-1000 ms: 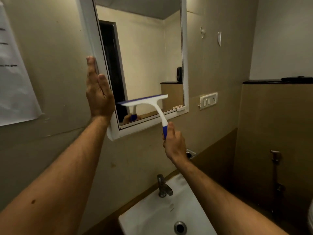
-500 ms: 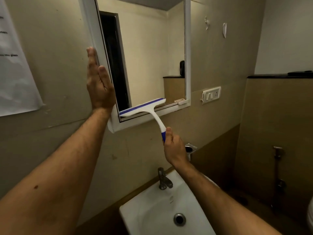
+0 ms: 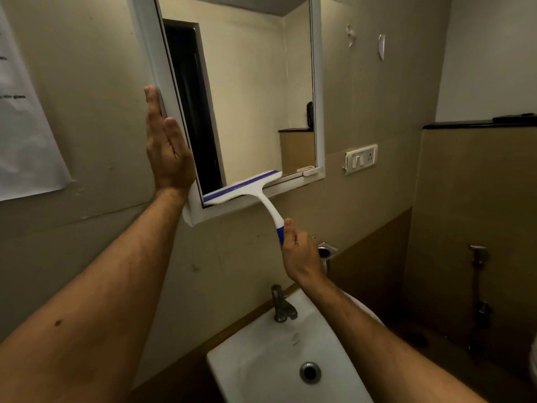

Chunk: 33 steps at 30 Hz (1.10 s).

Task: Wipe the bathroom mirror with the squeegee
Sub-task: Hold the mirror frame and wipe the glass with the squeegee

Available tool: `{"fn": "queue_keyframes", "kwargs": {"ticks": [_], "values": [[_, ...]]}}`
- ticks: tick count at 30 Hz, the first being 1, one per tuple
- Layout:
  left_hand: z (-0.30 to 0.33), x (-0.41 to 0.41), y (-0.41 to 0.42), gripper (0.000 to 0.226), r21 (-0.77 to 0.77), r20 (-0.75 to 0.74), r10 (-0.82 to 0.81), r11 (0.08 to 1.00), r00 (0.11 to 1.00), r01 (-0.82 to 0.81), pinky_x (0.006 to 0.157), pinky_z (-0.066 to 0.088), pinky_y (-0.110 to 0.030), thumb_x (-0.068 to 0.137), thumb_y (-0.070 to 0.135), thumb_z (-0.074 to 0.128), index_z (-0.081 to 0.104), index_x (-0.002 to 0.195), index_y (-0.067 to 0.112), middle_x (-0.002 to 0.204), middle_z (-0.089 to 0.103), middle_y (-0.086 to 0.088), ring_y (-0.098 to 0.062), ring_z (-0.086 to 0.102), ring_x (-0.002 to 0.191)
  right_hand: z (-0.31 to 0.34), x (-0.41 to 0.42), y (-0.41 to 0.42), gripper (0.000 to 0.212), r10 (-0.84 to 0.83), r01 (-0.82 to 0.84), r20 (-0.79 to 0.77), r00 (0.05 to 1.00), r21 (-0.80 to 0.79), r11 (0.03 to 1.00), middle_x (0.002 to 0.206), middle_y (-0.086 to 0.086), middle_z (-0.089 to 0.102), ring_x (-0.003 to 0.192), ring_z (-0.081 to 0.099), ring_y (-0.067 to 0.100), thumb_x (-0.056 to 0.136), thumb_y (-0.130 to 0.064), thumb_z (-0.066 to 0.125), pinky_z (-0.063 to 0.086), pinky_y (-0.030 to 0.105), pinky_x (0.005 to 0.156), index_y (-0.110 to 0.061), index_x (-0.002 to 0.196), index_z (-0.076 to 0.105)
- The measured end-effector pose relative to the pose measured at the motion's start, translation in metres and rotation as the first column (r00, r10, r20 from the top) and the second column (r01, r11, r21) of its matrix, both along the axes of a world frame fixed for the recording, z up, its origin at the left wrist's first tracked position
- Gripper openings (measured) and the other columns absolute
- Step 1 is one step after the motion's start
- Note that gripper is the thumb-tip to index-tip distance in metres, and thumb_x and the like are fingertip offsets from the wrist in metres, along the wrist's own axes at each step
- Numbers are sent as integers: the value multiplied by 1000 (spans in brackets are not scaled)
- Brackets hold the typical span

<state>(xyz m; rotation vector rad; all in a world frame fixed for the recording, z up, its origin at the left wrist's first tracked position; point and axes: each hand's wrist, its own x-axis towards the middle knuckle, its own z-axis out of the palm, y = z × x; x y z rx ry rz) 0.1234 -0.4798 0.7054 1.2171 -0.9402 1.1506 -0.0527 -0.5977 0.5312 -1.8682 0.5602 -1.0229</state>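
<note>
1. Head view: my right hand [image 3: 300, 251] has its fingers [image 3: 290, 228] curled round the blue end of the squeegee [image 3: 255, 196] handle, below the mirror [image 3: 255, 97].
2. The squeegee's blade lies along the mirror's bottom edge, above and left of my right hand.
3. My left hand [image 3: 167, 149] is flat, fingers straight, pressed against the mirror frame's left side.
4. Sink [image 3: 247, 365] and tap [image 3: 282, 303] lie below.
</note>
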Motion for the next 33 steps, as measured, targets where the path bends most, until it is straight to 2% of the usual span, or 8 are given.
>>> {"fn": "queue_keyframes", "kwargs": {"ticks": [4,9,13,17,21,23,27,33], "values": [[-1,-2,1,46,25,-4,7,1000,1000,-7,116,15,-10,105,11,29,27,150,-1,157,28,-17,-11,23,144,22,4,-4,54,29,-29,67,997,2,1000,59,0,48,50,46,11,94,-61,24,40,29,48,-20,71,52],[-1,2,4,48,58,-27,4,998,1000,-2,115,13,-6,106,16,28,23,152,4,160,23,-11,10,15,142,57,15,-11,57,25,-42,142,990,122,992,60,2,49,50,47,13,93,-63,23,40,28,49,-19,73,52],[-3,4,1,47,30,-11,-18,999,1000,19,118,17,-13,106,17,28,25,151,4,159,26,-10,0,21,145,38,13,-20,54,-15,-1,118,993,134,991,62,2,49,54,48,15,93,-62,24,40,31,52,-20,75,52],[-3,4,1,47,20,-3,-10,1000,1000,10,118,19,-15,106,18,29,28,150,3,157,29,-11,-9,25,145,5,8,-28,50,-58,54,22,998,162,985,70,4,52,61,50,15,93,-62,24,43,31,56,-22,80,51],[0,1,5,45,-35,-20,-10,999,1000,9,112,26,-8,106,23,29,36,148,7,152,41,-8,1,35,139,24,8,-39,52,-107,94,97,990,134,987,63,1,51,53,48,13,93,-62,25,40,29,50,-21,76,53],[5,1,6,43,-69,1,2,998,1000,-2,112,28,-9,106,21,28,40,145,7,149,45,-9,4,38,137,50,9,-48,54,-118,97,135,984,153,983,64,2,52,54,50,14,92,-64,24,41,29,50,-21,78,53],[13,-1,1,45,-44,37,-4,999,999,6,118,21,-15,106,18,26,36,147,3,154,36,-12,-9,30,144,77,11,-67,60,-103,87,136,985,122,989,65,4,54,56,53,17,93,-63,20,43,31,55,-17,78,55],[3,-3,-2,46,-24,7,27,999,1000,-27,119,20,-17,106,17,28,29,150,3,156,33,-11,-14,29,145,25,2,-79,56,-111,99,70,991,156,983,57,-2,47,48,44,11,95,-60,24,35,27,47,-19,73,55]]}}
